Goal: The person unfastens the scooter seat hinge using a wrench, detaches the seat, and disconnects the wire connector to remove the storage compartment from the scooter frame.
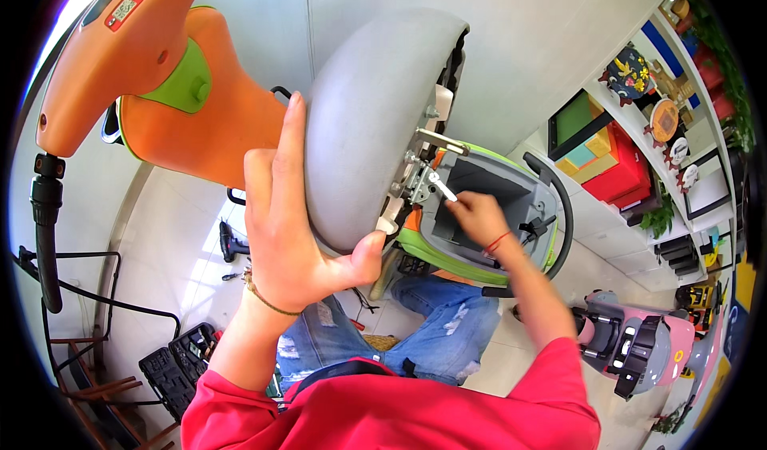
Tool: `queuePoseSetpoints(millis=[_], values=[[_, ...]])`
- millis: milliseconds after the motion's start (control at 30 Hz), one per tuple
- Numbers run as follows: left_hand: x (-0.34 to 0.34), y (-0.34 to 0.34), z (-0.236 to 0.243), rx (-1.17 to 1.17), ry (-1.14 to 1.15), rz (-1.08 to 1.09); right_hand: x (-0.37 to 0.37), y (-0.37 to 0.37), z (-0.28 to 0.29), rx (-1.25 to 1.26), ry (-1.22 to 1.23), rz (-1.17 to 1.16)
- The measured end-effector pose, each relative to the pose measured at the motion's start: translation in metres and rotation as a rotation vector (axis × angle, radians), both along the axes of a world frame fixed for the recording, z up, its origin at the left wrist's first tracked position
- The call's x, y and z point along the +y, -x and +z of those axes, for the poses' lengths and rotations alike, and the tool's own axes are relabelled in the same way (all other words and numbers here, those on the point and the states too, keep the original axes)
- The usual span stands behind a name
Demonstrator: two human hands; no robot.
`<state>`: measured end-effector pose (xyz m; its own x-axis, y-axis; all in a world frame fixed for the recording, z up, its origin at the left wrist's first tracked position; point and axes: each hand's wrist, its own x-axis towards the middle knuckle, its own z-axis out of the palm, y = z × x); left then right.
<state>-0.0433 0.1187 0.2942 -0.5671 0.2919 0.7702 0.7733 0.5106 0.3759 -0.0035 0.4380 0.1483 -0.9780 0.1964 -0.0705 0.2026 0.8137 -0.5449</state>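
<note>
From my spot I counted two hands [289,238], two denim-clad legs [455,322], one wrench [442,186], one domed grey piece [371,130], one black drill [232,244], one tool case [165,374].

Premises: small-vehicle workshop or shop, which of the two not determinable | Vehicles present: orange scooter [188,142], pink-and-grey ride-on vehicle [669,344] | Tools: cordless drill [231,244] and open black tool case [164,374] on pale tiled floor [180,238] | Fittings: white shelf unit [617,244] bearing red box [627,166], ornaments [663,120], green plant [657,217]; plain pale wall [264,34].
</note>
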Motion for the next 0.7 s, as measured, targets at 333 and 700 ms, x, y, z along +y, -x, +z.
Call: queuePoseSetpoints(millis=[333, 700], values=[[0.016, -0.011, 0.006, -0.026, -0.061, -0.085, 0.079, 0.176, 0.066, -0.35, -0.464, 0.715], [0.01, -0.012, 0.005, -0.032, -0.083, -0.021, 0.024, -0.024, 0.0, 0.192, 0.119, -0.064]])
